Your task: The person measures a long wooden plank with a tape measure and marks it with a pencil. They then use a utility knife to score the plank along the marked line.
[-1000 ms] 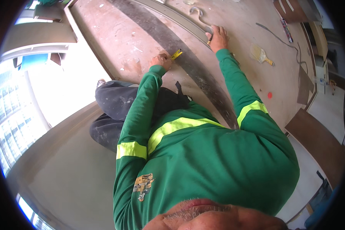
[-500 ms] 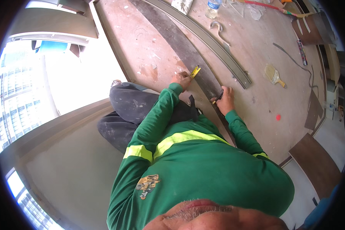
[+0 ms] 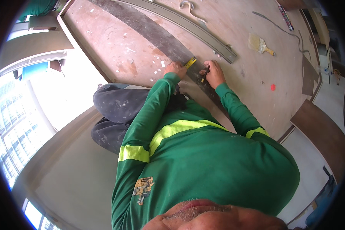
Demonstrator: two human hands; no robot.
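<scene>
A long, dark, scuffed strip of board (image 3: 149, 36) runs diagonally from the far left toward my body. My left hand (image 3: 175, 69) is closed at the strip's left edge on a tape measure, whose short yellow blade (image 3: 190, 62) lies across the board. The tape's case is mostly hidden by my fingers. Just to the right, my right hand (image 3: 214, 73) grips a slim dark pencil (image 3: 205, 74), its pale end pointing down at the strip. The pencil is small in view, and I cannot tell whether it touches the board.
Beyond the strip lies a grey metal rail (image 3: 195, 30). A wide paintbrush (image 3: 260, 44), a bent pipe (image 3: 188, 5), a sealant tube (image 3: 285, 17) and a red spot (image 3: 273, 87) are on the floor to the right. A brown panel (image 3: 320, 140) stands at the near right.
My right hand has moved up the strip, closer to the tape blade, and the pencil has turned more upright. The whole view has shifted, with floor things now farther left and up.
</scene>
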